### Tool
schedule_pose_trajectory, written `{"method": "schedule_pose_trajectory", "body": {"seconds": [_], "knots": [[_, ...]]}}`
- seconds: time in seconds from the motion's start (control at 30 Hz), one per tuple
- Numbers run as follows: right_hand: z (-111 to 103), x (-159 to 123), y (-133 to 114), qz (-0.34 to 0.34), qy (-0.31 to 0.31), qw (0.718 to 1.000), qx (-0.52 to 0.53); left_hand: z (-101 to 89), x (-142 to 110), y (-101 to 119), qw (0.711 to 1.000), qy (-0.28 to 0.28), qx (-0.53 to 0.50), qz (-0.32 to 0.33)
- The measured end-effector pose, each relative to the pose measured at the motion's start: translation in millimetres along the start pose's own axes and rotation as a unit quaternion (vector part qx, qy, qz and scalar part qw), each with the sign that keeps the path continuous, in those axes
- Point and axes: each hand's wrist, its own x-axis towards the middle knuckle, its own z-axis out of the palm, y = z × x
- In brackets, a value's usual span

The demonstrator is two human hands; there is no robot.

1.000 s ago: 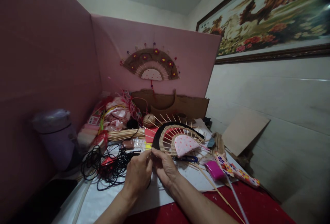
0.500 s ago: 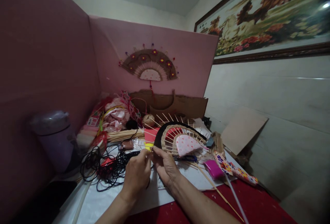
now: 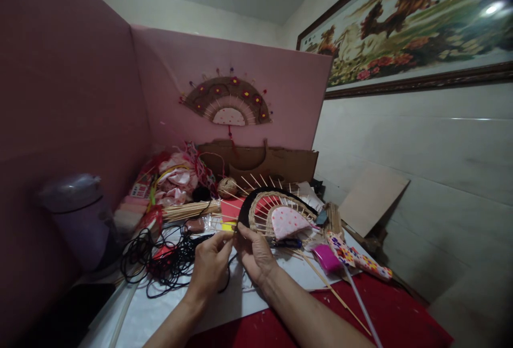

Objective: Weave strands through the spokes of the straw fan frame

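Note:
A half-round fan frame of thin sticks lies in front of me, with a black cord band outside a tan woven band. Pink-dotted white fabric covers its inner part. My right hand grips the fan's left end, thumb on top and fingers underneath. Close beside it, my left hand is closed in a pinch at the same end. A strand of black cord hangs between my hands; whether the left fingertips hold it is hidden. Loose black cord lies tangled on the left.
A finished fan hangs on the pink panel. Behind my hands lie a bundle of sticks, a twine ball and pink fabric. A lidded purple container stands left; a magenta packet and flowered glue gun lie right.
The view has turned slightly, so everything sits a little further left. My left hand has shifted and its fingers have turned a little; more of the hanging cord shows. My right hand keeps its grip.

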Motion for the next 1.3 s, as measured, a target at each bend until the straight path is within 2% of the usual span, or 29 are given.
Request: {"method": "schedule_pose_trajectory", "body": {"seconds": [0.13, 0.4, 0.57, 0.83, 1.03, 1.13, 1.2, 1.3], "knots": [[0, 0, -1, -0.003, -0.002, 1.000, 0.000, 0.5, -1, 1, 1.000, -0.011, 0.016, -0.006], [-1, 1, -1, 0.004, -0.012, 1.000, -0.011, 0.9, 4, -11, 0.999, -0.026, 0.003, -0.018], [0, 0, -2, 0.005, -0.017, 1.000, -0.010, 1.7, 3, -10, 0.999, -0.016, -0.021, -0.019], [-2, 2, -1, 0.011, -0.011, 1.000, -0.009, 3.9, 11, -22, 0.983, -0.008, -0.135, -0.126], [0, -1, -3, 0.018, 0.019, 1.000, -0.007, -8.3, 19, -25, 0.979, 0.039, -0.133, -0.148], [-1, 0, -3, 0.021, 0.019, 1.000, 0.000, -19.4, 22, -20, 0.957, 0.034, -0.168, -0.235], [-2, 0, -2, 0.023, 0.018, 1.000, 0.000, -26.0, 24, -17, 0.923, 0.013, -0.238, -0.302], [-2, 0, -2, 0.025, 0.023, 0.999, 0.000, -32.1, 27, -14, 0.874, -0.013, -0.338, -0.350]]}}
